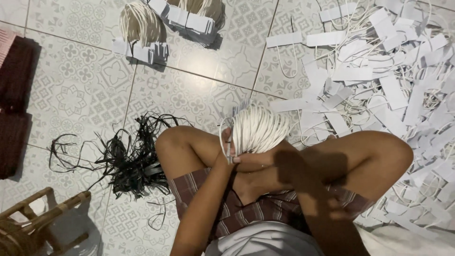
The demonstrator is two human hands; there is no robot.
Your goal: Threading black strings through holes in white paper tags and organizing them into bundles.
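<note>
Hands grip cord bundle [256,130]; black strips [128,159] left, paper tags [393,90] right.

A thick bundle of white cord loops [258,129] sits at the middle of the scene, just above the person's bent knees. The cords lie close together side by side, arching over in a rounded, fan-like hump, with narrow white paper strips poking out at its far edge. One loose loop hangs off its left side. Its near end is gathered tight, and the rest is hidden there.
</note>
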